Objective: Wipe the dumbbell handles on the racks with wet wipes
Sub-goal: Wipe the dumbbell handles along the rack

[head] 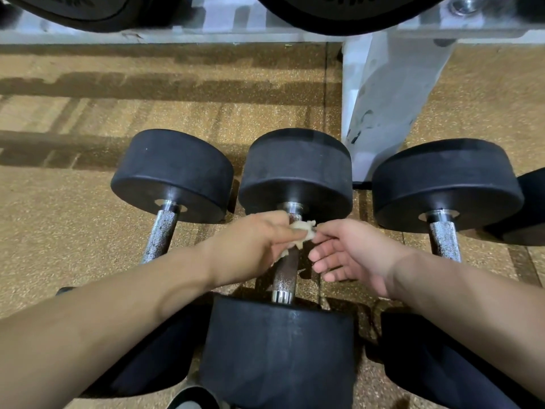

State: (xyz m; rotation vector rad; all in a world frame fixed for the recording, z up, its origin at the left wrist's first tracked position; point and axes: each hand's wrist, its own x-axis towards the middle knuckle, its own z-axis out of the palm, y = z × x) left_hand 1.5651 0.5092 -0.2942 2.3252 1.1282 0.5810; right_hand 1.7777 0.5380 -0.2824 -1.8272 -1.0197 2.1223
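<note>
While the left hand [253,246] pinches the crumpled wet wipe [305,230] against the far end of the middle dumbbell's handle [284,273], the right hand [351,255] nips the wipe's edge with thumb and forefinger, its other fingers loosely spread. The step looks like wrapping the wipe round the bar; next comes a snug grip and a stroke towards the near head. The knurled handle looks dull and brownish, the wipe frayed and soiled.

You're likely in a gym; black dumbbells [172,175] flank your fingers [324,252]; white rack upright [383,98] beyond them; speckled floor [73,231] beneath.
</note>
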